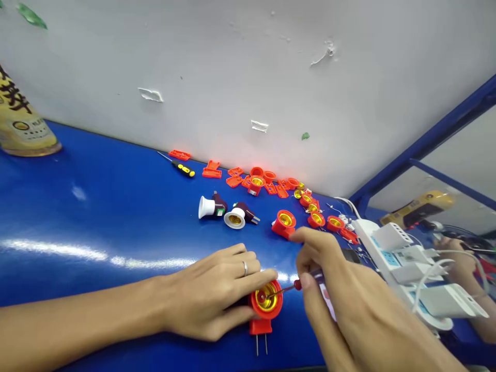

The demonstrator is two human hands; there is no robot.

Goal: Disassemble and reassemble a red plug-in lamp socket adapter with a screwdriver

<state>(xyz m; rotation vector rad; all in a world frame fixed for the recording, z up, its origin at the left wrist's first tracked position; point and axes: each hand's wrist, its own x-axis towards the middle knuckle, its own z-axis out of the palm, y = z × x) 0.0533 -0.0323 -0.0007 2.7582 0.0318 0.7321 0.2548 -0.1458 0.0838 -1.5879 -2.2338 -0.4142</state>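
My left hand (pixel 209 292), with a ring on one finger, grips a red lamp socket (pixel 266 300) with a brass-coloured inside, lying on its side on the blue table. Two metal plug pins (pixel 261 344) stick out of its red base towards me. My right hand (pixel 349 305) pinches a small screwdriver (pixel 289 288) with a red collar, and its thin shaft reaches into the socket's mouth. The screwdriver's handle is mostly hidden by my fingers. Another red socket (pixel 284 223) stands just beyond my right fingertips.
Several red sockets, red plastic pieces (pixel 234 181) and white socket adapters (pixel 207 206) lie across the blue table (pixel 96 206), with a yellow-and-black screwdriver (pixel 183 168) by the white wall (pixel 232 67). A white power strip (pixel 382 253) with plugged-in chargers sits at right, beside a further hand (pixel 455 258).
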